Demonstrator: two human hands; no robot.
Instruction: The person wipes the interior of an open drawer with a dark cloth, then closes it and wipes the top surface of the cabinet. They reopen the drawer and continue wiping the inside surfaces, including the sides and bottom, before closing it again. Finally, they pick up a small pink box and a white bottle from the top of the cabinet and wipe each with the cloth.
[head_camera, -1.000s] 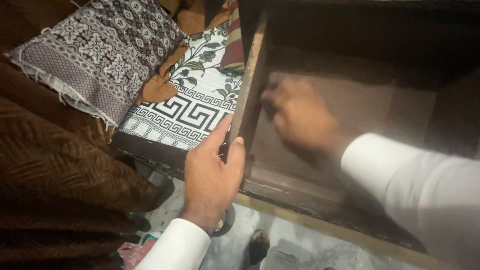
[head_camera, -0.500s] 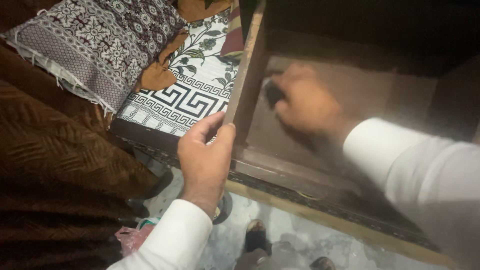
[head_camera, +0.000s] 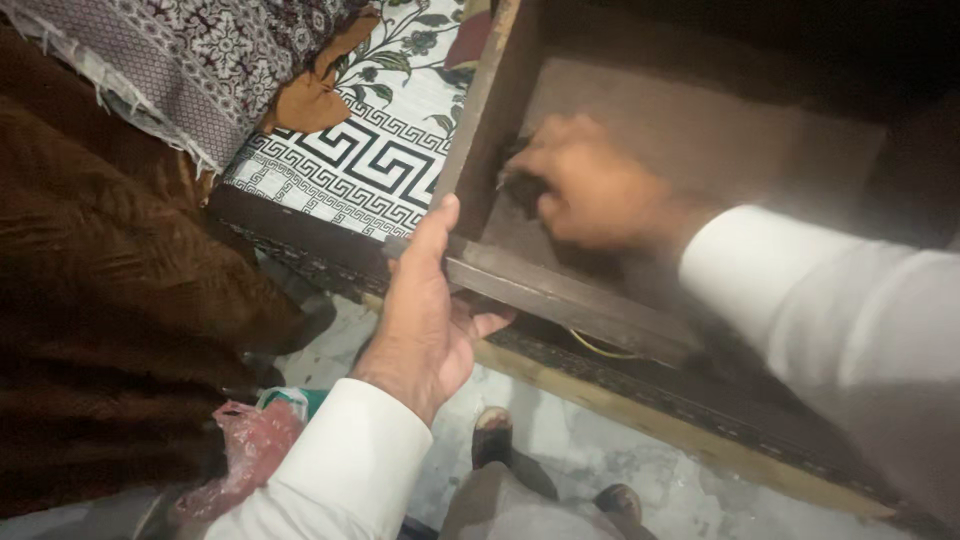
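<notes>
An open dark wooden drawer fills the upper right of the head view. My left hand grips its front left corner, thumb on top of the front rail and fingers curled underneath. My right hand is inside the drawer near the left wall, blurred, with its fingers closed around a small dark object pressed against the drawer bottom. What the object is cannot be made out. Both arms wear white sleeves.
A bed with a black-and-white patterned sheet lies left of the drawer, a patterned cushion and a brown blanket beyond. Below are a grey floor, my sandalled feet and a pink plastic bag.
My left hand slid from the drawer's side wall down to its front corner. My right hand moved back and forth along the left inside of the drawer. The view shifted upward.
</notes>
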